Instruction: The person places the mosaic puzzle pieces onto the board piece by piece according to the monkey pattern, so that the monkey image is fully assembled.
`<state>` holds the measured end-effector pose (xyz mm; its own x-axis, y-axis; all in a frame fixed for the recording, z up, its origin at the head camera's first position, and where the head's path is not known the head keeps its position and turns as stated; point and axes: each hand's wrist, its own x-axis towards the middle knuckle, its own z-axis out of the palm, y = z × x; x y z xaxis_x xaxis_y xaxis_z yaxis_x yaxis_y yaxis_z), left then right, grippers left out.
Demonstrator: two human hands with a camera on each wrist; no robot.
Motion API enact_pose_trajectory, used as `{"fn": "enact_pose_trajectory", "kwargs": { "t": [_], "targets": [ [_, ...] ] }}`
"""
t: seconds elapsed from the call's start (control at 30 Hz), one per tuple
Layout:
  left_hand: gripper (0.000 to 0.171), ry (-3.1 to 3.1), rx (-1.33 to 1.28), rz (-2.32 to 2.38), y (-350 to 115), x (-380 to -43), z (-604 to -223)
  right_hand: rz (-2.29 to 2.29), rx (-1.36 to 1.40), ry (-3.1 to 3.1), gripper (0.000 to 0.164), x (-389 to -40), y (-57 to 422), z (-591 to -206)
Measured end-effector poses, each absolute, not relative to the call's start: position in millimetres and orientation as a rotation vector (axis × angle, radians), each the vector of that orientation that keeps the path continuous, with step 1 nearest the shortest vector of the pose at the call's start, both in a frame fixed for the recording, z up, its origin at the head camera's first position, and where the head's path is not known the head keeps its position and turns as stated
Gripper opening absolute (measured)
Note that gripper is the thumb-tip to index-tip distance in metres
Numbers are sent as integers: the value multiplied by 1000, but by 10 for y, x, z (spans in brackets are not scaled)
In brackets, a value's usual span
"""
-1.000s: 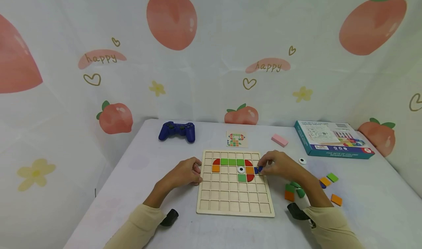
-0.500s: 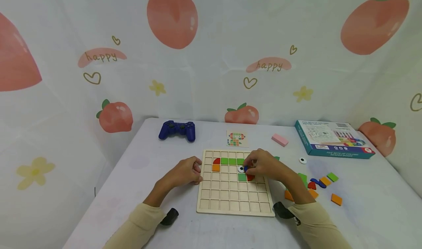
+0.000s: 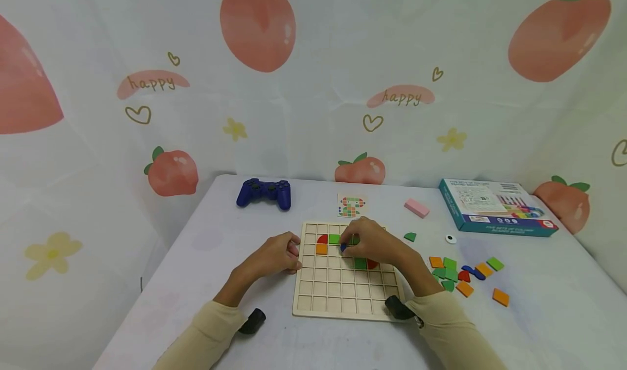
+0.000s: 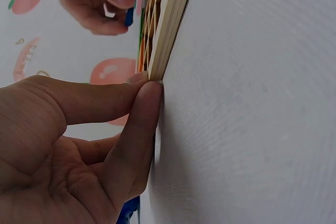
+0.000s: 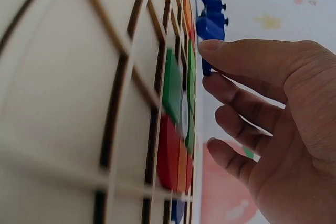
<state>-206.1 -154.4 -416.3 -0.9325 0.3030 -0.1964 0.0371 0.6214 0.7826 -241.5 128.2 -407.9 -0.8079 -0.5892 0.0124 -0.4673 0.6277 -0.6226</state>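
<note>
1. The left hand (image 3: 275, 256) pinches the left edge of the wooden board (image 3: 333, 306) with its thumb and fingers.
2. The right hand (image 3: 370, 241) pinches a small blue piece (image 3: 343, 247). It's up over the far part of the board, not touching it.
3. I think the blue piece could drop in the wrong square if that pinch slips.
4. The board might slide and shake everything on it if the left hand tugs.
5. The right hand is low over the pieces on the board, so a finger could knock one loose.
6. To the right of the board I count six green pieces (image 3: 495, 263), four orange squares (image 3: 501, 297), one red piece (image 3: 463, 276) and one eye piece (image 3: 450, 239). There's wavy blue stuff (image 3: 473, 272) too, but I can't tell if it's one bit or two.
7. On the board I see red, green and orange, but the right hand hides some, so I can't count them all.
8. Farther back: one game controller (image 3: 263, 193), one picture card (image 3: 351, 205), one pink block (image 3: 417, 208), one box (image 3: 498, 207).
</note>
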Motion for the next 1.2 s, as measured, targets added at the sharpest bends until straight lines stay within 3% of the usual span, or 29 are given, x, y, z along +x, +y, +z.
{"fn": "enact_pose_trajectory", "kwargs": {
  "t": [0.27,1.2],
  "targets": [
    [52,2546,280,1201,-1555,-2056,-4159,-864,-1027,2655,10,-2458,1047,-4075],
    [50,2528,290,1217,-1574,-2058,-4151,-861,-1014,2659,14,-2457,565,-4116]
  ]
}}
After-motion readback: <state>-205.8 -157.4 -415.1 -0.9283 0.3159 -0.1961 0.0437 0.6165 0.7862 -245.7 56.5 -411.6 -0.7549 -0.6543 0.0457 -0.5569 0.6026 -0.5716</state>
